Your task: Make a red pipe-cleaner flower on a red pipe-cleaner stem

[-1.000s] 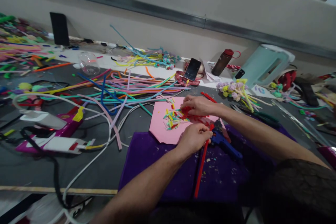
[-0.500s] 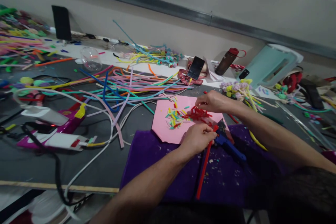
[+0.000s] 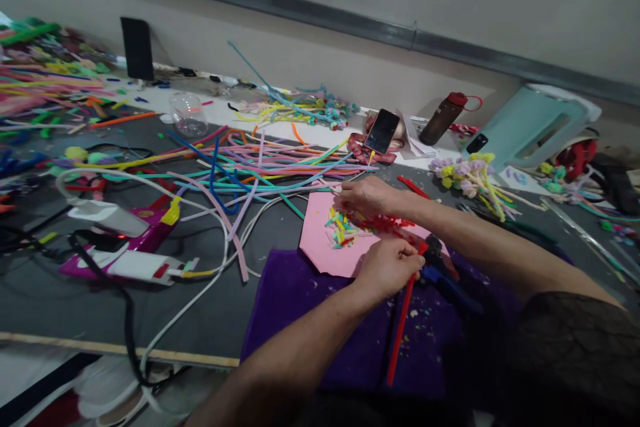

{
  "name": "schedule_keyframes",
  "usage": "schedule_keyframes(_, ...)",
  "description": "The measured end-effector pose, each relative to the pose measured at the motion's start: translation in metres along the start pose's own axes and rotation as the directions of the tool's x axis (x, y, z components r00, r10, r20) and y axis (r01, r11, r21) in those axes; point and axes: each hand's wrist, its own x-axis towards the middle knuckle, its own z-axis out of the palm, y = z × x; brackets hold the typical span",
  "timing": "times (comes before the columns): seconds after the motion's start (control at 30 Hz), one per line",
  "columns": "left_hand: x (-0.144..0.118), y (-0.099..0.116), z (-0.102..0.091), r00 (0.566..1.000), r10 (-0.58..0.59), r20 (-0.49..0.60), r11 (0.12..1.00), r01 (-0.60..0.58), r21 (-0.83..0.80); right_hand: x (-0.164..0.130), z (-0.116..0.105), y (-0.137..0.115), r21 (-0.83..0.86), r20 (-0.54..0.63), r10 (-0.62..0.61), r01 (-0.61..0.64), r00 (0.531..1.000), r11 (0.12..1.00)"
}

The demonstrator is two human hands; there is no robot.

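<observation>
Two hands at frame centre: left hand (image 3: 387,267) grips red stick (image 3: 401,330) over purple cloth (image 3: 300,307); right hand (image 3: 365,195) rests loosely on cut bits (image 3: 345,230) atop pink sheet (image 3: 320,240). Sorting step; careful pinching likely next.

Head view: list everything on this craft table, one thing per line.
pink sheet: one, pink, centre
cut pieces: many, mixed colours, on pink sheet
purple cloth: one, under the sheet
long strips: many, multicoloured, behind the sheet
red strip: one, across the cloth
phone: one, black, propped at back
bottle: one, brown, red cap
glue gun: one, magenta, left
left hand: grips red strip
right hand: on cut pieces
</observation>
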Motion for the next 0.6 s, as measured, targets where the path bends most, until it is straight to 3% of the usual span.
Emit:
schedule_keyframes(0.23,-0.003,0.002,-0.001,1.0,0.027,0.009,0.999,-0.027,-0.017,-0.025,-0.014,0.011,0.104,0.007,0.216,-0.216,0.976,0.971)
schedule_keyframes(0.37,-0.003,0.003,-0.001,1.0,0.004,0.001,1.0,-0.004,-0.02,-0.047,-0.024,0.025,0.199,0.197,0.118,-0.158,0.973,0.967)
schedule_keyframes(0.43,-0.002,0.002,-0.001,1.0,-0.008,0.004,1.0,0.008,-0.015,-0.045,-0.026,0.029,0.22,0.231,0.094,-0.146,0.968,0.965)
schedule_keyframes(0.6,0.0,-0.001,0.0,1.0,-0.009,-0.007,1.0,0.009,0.004,-0.003,-0.015,0.02,0.136,0.059,0.305,-0.31,0.951,0.941)
